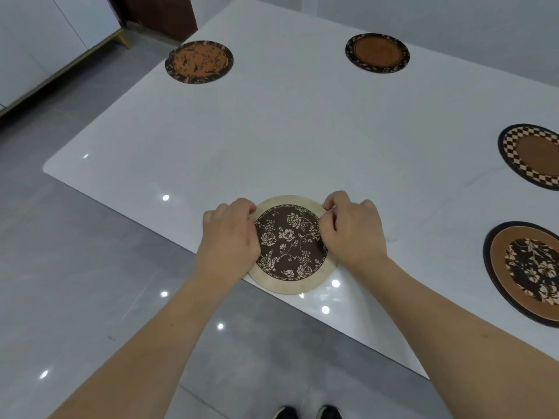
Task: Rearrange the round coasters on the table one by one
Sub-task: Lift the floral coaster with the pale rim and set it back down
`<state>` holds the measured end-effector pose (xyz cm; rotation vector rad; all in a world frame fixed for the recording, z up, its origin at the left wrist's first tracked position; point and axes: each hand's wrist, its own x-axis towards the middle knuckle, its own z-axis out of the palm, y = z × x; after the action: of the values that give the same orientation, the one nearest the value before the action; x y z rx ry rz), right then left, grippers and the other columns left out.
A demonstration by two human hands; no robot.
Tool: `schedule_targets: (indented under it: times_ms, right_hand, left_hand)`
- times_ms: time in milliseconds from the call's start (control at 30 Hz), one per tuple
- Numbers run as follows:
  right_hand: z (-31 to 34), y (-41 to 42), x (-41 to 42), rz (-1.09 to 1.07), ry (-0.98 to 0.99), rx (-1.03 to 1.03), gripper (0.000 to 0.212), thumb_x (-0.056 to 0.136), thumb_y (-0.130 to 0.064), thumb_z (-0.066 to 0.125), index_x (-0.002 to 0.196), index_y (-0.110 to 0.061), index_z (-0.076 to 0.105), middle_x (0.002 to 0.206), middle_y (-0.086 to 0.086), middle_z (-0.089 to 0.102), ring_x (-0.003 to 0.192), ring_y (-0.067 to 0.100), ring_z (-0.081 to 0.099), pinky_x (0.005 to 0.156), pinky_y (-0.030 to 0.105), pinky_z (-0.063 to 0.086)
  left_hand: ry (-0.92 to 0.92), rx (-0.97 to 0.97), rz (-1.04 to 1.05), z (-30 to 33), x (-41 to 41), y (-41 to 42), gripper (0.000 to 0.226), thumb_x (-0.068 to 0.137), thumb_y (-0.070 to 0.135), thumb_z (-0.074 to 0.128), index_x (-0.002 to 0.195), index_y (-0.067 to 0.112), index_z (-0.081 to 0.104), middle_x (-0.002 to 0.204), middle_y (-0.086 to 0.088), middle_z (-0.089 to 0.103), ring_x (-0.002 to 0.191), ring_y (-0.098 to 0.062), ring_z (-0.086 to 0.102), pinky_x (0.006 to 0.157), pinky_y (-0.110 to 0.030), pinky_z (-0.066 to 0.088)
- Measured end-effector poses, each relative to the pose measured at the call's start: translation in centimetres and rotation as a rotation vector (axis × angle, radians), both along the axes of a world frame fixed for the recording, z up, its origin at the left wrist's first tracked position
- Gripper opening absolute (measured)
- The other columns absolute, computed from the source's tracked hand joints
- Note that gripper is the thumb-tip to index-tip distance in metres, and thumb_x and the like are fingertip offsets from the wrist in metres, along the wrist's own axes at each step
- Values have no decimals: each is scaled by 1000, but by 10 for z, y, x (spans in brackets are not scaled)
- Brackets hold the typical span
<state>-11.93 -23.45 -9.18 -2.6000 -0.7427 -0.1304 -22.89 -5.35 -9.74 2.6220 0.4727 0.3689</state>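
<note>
A round coaster with a cream rim and a dark brown rose pattern (289, 246) lies at the near edge of the white table (272, 140), slightly overhanging it. My left hand (230, 237) grips its left rim and my right hand (352, 229) grips its right rim. Four other round coasters lie on the table: an orange and black one (199, 62) far left, a brown one with a dark rim (377, 52) at the far side, a checkered-rim one (532, 154) at the right, and a floral one with a tan ring (526, 270) near right.
Grey tiled floor (75, 267) lies to the left of and below the table edge. White cabinets (39, 40) stand at the far left. My shoes (308, 412) show at the bottom, just off the table's near edge.
</note>
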Motion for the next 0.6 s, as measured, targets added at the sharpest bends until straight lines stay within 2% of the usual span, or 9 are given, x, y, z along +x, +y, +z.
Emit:
schedule_targets:
  times_ms: [267,600]
  right_hand:
    - [0,2,2,-12,16,11,23,77,-20,33,85,-10,52,47,3,55,45,29,42,67,35,29]
    - [-1,0,2,-1,25,-12,24,77,-23,33,86,-11,52,48,3,54,46,26,39,71,34,31]
  left_hand:
    - [-5,86,30,2,2,-4,20,85,9,43,96,7,60,89,-3,63,79,-30,50,81,-41,36]
    - [-59,-31,25,7,1,-7,21,80,5,43,94,4,60,80,-6,60,77,-29,49,81,-43,41]
